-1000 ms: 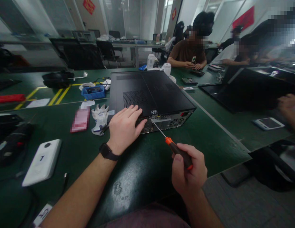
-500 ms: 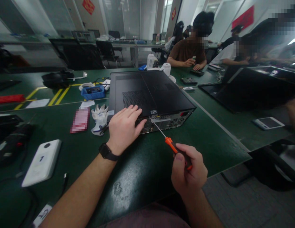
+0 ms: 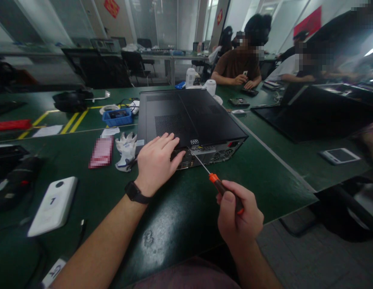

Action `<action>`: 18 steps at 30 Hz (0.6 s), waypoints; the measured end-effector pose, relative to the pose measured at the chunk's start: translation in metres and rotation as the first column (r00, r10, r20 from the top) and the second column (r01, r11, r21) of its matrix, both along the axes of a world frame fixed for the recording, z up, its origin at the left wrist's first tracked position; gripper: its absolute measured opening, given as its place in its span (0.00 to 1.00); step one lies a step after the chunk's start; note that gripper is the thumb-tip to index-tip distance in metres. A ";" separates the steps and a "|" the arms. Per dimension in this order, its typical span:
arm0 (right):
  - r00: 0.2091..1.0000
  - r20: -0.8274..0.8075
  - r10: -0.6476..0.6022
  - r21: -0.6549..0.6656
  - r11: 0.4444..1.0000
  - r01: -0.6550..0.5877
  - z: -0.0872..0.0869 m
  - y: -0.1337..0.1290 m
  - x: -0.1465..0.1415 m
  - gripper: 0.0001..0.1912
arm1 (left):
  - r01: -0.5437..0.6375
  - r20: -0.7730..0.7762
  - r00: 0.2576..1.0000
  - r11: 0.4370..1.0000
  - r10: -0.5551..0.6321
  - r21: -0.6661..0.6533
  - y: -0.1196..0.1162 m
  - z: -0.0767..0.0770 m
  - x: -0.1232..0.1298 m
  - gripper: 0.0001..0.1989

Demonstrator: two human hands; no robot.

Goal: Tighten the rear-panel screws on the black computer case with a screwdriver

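Note:
A black computer case (image 3: 186, 116) lies flat on the green table, its back panel with ports and a fan grille facing me. My left hand (image 3: 158, 160), with a watch on its wrist, rests on the near left edge of the case, fingers slightly apart and holding nothing. My right hand (image 3: 240, 212) is closed round the handle of an orange and black screwdriver (image 3: 218, 182). The screwdriver's thin shaft points up and left, and its tip meets the upper edge of the back panel, just right of my left thumb.
White gloves (image 3: 125, 150), a pink packet (image 3: 102, 152) and a blue bin (image 3: 117, 117) stand left of the case. Nearer lies a white power bank (image 3: 53, 206). At right are a black panel (image 3: 313, 112) and a phone (image 3: 339, 155). A person (image 3: 239, 66) sits across the table.
The fingers and thumb of my right hand have shifted round the screwdriver handle, which has turned slightly. The tip stays at the same spot, and my left hand and the case are still.

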State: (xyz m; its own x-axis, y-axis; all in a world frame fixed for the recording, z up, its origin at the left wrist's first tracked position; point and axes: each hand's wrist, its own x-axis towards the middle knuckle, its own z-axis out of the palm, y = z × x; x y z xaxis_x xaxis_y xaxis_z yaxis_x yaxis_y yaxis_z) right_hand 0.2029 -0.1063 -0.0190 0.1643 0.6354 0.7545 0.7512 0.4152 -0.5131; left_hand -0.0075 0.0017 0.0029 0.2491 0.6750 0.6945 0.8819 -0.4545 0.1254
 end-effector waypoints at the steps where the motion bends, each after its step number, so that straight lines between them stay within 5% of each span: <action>1: 1.000 0.010 0.028 0.010 1.000 -0.028 0.001 0.000 0.000 0.11 | 0.000 -0.001 1.000 1.000 0.000 0.001 0.000 0.000 0.000 0.17; 5: 0.991 0.052 0.121 0.089 0.988 -0.125 0.004 0.002 0.001 0.12 | 0.001 -0.001 1.000 1.000 -0.001 0.005 -0.001 0.000 0.000 0.17; 10: 0.999 0.023 0.041 0.050 0.998 -0.042 0.002 0.001 0.001 0.11 | 0.002 -0.002 1.000 1.000 -0.002 0.012 0.000 0.000 0.000 0.17; 18: 0.994 0.039 0.106 0.075 0.991 -0.109 0.007 0.001 -0.001 0.14 | -0.008 -0.027 1.000 1.000 0.008 0.017 -0.002 0.003 -0.001 0.18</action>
